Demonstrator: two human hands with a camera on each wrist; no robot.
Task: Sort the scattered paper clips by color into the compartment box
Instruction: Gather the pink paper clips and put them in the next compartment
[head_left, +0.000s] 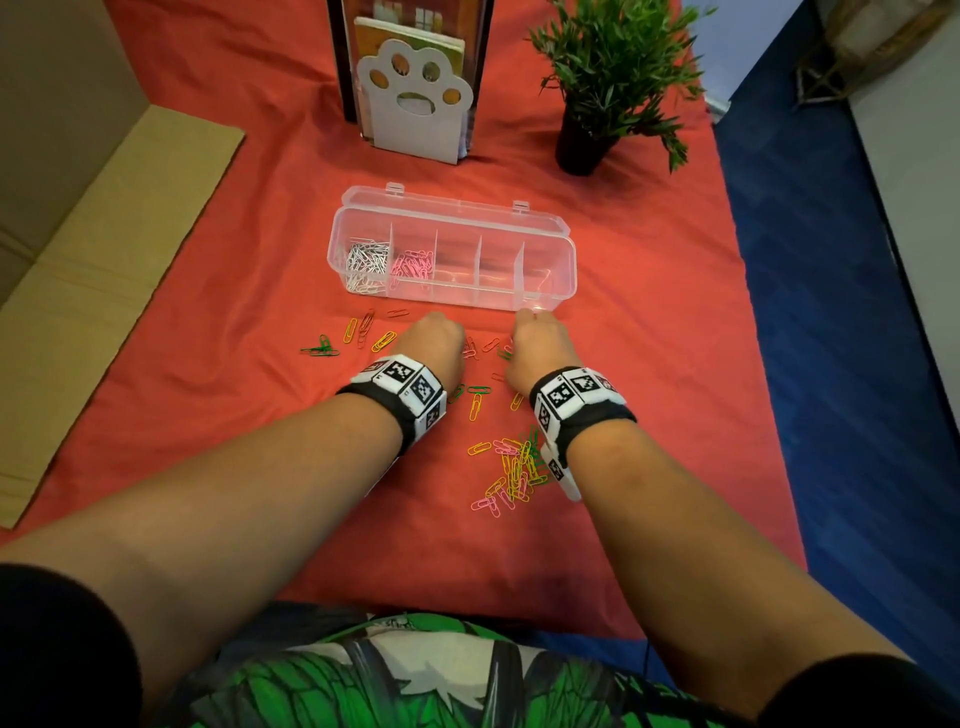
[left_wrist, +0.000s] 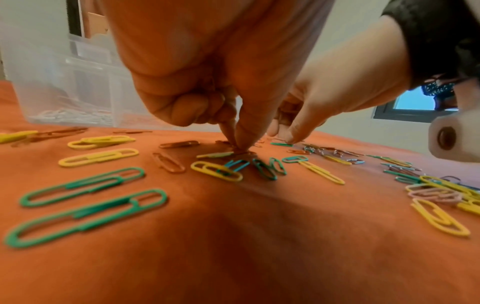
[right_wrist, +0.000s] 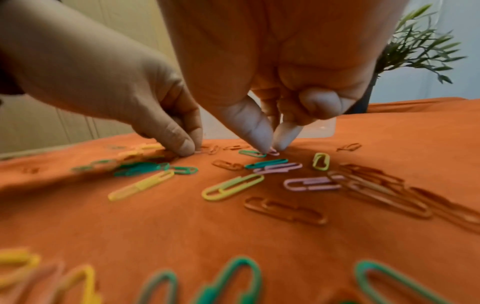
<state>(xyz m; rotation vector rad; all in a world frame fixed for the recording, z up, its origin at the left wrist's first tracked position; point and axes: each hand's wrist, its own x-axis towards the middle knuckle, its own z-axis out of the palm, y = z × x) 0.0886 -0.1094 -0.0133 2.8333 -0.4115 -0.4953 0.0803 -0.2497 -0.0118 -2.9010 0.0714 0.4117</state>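
We are pinching a pink clip under our right hand, our left hand pinching an orange clip, compartment box just beyond both.

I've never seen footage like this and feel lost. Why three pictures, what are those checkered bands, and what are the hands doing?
No machine: a person wears cameras, and the checkered wristbands hold two of them. The wide picture is from the head; the close ones look along each wrist. On the red cloth paper clips lie scattered near a clear compartment box already holding white clips and pink clips. The left hand pinches at a reddish clip; the right hand pinches at a pink clip. Neither is lifted yet.
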